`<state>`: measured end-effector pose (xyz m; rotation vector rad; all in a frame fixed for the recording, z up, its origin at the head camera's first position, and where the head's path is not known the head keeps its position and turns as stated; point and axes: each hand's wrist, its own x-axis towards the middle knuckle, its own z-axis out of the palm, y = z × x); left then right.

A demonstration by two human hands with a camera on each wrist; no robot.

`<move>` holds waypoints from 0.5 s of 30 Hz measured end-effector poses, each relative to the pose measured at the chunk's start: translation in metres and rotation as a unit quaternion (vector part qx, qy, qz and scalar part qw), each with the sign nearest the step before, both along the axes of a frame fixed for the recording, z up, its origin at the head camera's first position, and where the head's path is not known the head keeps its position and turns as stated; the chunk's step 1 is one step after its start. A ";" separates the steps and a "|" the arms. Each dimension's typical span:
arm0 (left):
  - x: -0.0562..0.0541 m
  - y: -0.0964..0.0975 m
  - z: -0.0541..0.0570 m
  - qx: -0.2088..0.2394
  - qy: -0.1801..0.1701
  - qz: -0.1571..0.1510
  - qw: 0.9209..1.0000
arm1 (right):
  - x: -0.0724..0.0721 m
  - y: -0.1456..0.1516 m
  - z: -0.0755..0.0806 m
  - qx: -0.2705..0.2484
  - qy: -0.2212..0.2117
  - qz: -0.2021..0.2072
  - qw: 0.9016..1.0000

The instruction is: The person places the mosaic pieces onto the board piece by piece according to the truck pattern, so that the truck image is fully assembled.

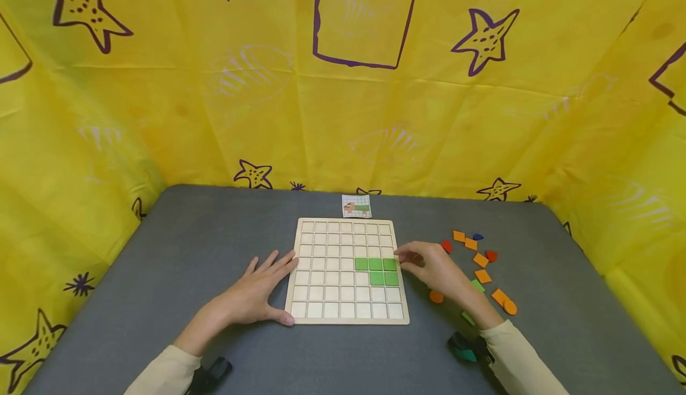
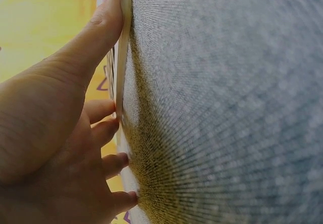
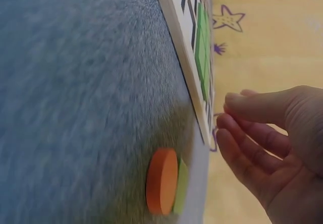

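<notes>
A square pale wooden grid board (image 1: 324, 279) lies flat on the table. Green square tiles (image 1: 377, 264) fill several cells at its right side, in two adjoining rows. My left hand (image 1: 252, 294) rests against the board's left edge with fingers spread and the thumb near the front corner; the left wrist view also shows the thumb on the rim. Beside the right edge hovers my right hand (image 1: 434, 267), close to the green tiles. Its fingers are loosely bent, thumb near the index fingertip, and no piece shows between them in the right wrist view.
Loose orange squares (image 1: 483, 276), red pieces (image 1: 491, 256), a blue piece (image 1: 478, 236) and orange round pieces (image 1: 436, 296) lie scattered right of the board. A small picture card (image 1: 356, 207) sits behind it. Yellow patterned cloth (image 1: 343, 115) hangs around the table.
</notes>
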<state>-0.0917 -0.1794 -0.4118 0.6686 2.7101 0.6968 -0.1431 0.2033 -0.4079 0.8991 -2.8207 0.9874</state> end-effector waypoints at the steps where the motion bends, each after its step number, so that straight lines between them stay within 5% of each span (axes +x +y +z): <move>1: 0.000 0.000 0.000 0.000 0.000 0.000 1.000 | 0.001 0.003 0.001 0.004 -0.001 -0.003 1.000; 15: 0.000 0.000 0.000 0.000 0.001 -0.001 1.000 | 0.009 0.034 -0.001 0.025 -0.005 -0.009 1.000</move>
